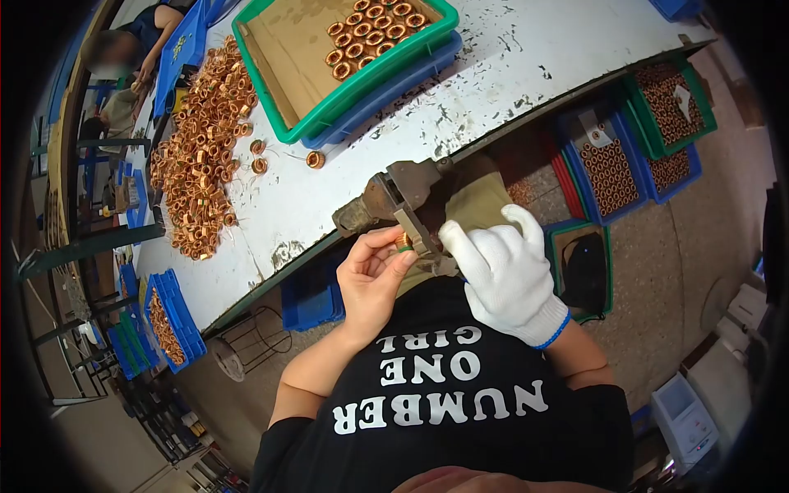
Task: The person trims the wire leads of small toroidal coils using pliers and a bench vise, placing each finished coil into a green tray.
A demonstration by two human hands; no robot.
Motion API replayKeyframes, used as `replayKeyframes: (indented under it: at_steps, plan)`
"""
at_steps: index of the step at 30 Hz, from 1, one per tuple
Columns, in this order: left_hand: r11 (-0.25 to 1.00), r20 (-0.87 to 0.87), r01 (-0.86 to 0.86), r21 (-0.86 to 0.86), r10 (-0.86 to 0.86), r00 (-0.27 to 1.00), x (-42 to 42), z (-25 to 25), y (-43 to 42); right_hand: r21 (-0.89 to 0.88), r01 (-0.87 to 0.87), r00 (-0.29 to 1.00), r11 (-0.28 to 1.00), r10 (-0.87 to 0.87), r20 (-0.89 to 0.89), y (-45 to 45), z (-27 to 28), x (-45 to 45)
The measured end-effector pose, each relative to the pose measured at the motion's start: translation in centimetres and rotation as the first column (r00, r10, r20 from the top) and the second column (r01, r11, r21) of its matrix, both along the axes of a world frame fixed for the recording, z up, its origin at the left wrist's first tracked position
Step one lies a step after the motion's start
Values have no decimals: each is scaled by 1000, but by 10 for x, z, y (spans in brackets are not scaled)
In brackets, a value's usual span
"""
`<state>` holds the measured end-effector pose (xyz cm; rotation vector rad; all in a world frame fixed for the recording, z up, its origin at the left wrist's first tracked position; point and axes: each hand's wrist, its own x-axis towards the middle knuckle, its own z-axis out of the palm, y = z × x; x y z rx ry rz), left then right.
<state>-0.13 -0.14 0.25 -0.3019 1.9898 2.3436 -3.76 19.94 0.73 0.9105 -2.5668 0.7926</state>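
Note:
My left hand [374, 279], bare, pinches a copper-wound ring coil [403, 242] between thumb and fingertips. The coil is against the jaw side of a dark metal vise [393, 195] clamped at the table's edge. My right hand [503, 275] wears a white knit glove with a blue cuff. It hangs just right of the vise, some fingers curled in and others sticking out; whatever they may grip is hidden.
A large heap of copper coils [201, 156] covers the table's left part. Beside it, a green tray [283, 123] with rows of coils rests on a blue one. Crates of coils [608, 177] stand below right. Another person [148, 41] sits at far left.

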Motion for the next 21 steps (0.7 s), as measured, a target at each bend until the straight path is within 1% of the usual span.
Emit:
replayKeyframes:
  at_steps: [2,4,6,7,9,11,12,16,17,21]
  plan:
    - [1000,-3,-1,0,1,1000,1,0,0,4,-21,999,1000,21,-29,-1,-1,1]
    - [1000,-13,0,-1,0,1000,1,0,0,-75,-54,989,996,64,133,4,1,9]
    - [1000,-21,7,-1,-7,1000,1,-1,0,-157,-67,951,985,111,290,8,2,14]
    - [1000,-19,9,1,-9,1000,0,-2,0,-156,-65,950,986,109,293,6,0,14]
    - [1000,-25,-4,2,4,1000,2,-5,0,-414,28,804,910,226,550,0,-10,18]
    - [1000,-41,-15,3,15,999,3,-7,0,-601,196,595,775,393,701,-4,-16,20]
    - [1000,-40,-16,3,16,999,3,-6,0,-601,196,594,775,394,701,-4,-15,21]
    - [999,-42,-8,35,10,999,2,-3,1,-560,89,532,824,436,726,6,-4,22]
    - [999,-39,-6,38,7,999,1,-3,2,-557,93,531,825,432,729,7,-4,21]
    - [999,-62,-5,40,8,998,1,-4,3,-665,143,338,733,595,729,8,-11,14]
